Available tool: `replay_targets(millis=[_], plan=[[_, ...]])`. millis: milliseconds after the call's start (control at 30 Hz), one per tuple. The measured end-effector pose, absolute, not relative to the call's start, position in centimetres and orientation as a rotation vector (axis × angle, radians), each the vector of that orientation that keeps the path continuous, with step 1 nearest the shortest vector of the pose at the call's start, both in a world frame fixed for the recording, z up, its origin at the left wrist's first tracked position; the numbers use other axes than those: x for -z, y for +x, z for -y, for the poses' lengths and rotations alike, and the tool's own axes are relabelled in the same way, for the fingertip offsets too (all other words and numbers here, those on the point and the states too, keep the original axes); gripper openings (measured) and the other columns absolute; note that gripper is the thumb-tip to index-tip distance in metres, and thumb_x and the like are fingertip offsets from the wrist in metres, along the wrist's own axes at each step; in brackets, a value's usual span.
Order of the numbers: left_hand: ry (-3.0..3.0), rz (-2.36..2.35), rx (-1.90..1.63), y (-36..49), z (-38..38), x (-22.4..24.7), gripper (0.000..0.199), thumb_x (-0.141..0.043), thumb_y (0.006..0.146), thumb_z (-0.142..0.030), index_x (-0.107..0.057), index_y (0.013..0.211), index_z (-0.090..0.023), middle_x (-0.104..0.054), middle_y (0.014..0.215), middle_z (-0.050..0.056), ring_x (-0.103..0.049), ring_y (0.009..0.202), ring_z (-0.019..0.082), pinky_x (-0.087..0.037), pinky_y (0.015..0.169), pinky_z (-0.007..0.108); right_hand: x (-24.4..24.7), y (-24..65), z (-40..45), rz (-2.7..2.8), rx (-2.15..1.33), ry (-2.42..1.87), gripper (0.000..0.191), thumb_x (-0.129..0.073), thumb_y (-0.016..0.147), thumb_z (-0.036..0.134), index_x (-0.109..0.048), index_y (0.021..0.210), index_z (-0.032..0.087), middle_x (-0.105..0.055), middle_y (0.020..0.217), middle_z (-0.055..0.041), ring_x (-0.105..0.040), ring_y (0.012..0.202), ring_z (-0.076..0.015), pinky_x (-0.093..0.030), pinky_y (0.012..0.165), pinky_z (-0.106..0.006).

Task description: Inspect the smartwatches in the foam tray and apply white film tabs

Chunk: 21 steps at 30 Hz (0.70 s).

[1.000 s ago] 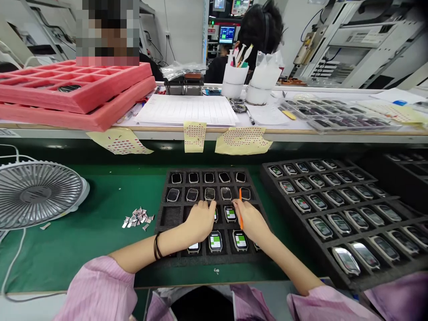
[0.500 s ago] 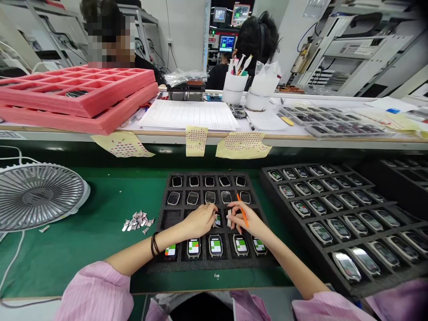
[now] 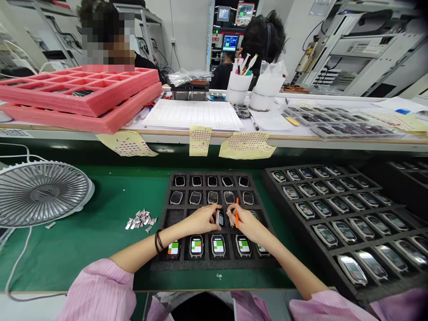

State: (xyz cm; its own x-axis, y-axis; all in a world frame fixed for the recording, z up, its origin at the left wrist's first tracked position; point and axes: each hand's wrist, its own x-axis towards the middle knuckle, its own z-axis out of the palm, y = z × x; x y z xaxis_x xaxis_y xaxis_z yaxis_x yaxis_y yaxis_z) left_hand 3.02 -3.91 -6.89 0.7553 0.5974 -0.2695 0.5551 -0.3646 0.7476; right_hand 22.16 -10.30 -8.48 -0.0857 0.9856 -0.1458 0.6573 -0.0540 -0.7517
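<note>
My left hand grips a smartwatch by its edges, tilted up over the third row of a black foam tray. Close beside it, my right hand has a slim orange stick between its fingers, roughly upright. A small silvery piece shows at that hand's fingertips; whether it is held or sits in the tray I cannot tell. Dark-screened watches fill the tray's back two rows. Along the front row, watches show lit green and white screens.
Small metallic pieces lie heaped on the green mat, left of the tray. A white fan stands farther left. Another foam tray of watches is at right. Pink foam trays sit on the shelf, with two people beyond.
My left hand has tilted the watch up a little more. The orange stick in my right hand has turned from slanted to nearly upright. The whole view has shifted slightly.
</note>
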Motion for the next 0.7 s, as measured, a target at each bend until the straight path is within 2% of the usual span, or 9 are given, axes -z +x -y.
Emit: replay_targets(millis=[167,267,367,533,700], plan=[[1.79,-0.823,-0.203,2.5,3.3,7.3,0.048,-0.073,0.069,-0.013,-0.055,0.113,-0.016,-0.067,0.101,0.007,-0.068,0.075,0.017,-0.052,0.068,0.027,9.2,23.7,10.8,1.529,-1.225,-1.554,0.032,-0.044,0.091,0.049,-0.051,0.106,0.021,-0.049,0.058,0.0071,-0.05,0.045,-0.0131,-0.042,0.049,-0.028],[1.671,-0.753,-0.365,1.9,2.9,6.2,0.045,-0.071,0.072,-0.016,-0.051,0.112,-0.018,-0.065,0.104,0.007,-0.064,0.075,0.014,-0.048,0.062,0.023,8.6,24.3,10.9,1.251,-1.372,-1.312,0.037,-0.052,0.088,0.052,-0.052,0.11,0.021,-0.058,0.071,0.0013,-0.064,0.058,-0.0172,-0.05,0.05,-0.03],[1.601,-0.697,-0.528,1.5,2.5,4.4,0.047,-0.068,0.076,-0.02,-0.045,0.117,-0.018,-0.065,0.106,0.008,-0.063,0.087,0.016,-0.046,0.066,0.024,6.8,24.3,10.3,1.123,-1.373,-1.14,0.029,-0.055,0.09,0.043,-0.055,0.11,0.022,-0.063,0.085,-0.0044,-0.069,0.072,-0.0204,-0.054,0.056,-0.032],[1.56,-0.694,-0.719,1.2,2.3,1.4,0.052,-0.067,0.081,-0.031,-0.046,0.127,-0.02,-0.064,0.11,0.009,-0.061,0.096,0.019,-0.047,0.074,0.027,3.1,23.6,7.8,1.197,-1.282,-1.037,0.028,-0.066,0.085,0.031,-0.056,0.11,0.024,-0.062,0.091,-0.0028,-0.064,0.069,-0.0161,-0.047,0.047,-0.025],[1.518,-0.768,-0.908,0.7,2.3,0.2,0.04,-0.068,0.081,-0.035,-0.059,0.115,-0.016,-0.067,0.094,0.006,-0.062,0.085,0.018,-0.048,0.07,0.026,0.9,22.5,5.1,1.311,-1.223,-0.969,0.036,-0.07,0.081,0.028,-0.054,0.113,0.025,-0.061,0.102,-0.0043,-0.062,0.073,-0.0145,-0.036,0.043,-0.02]])
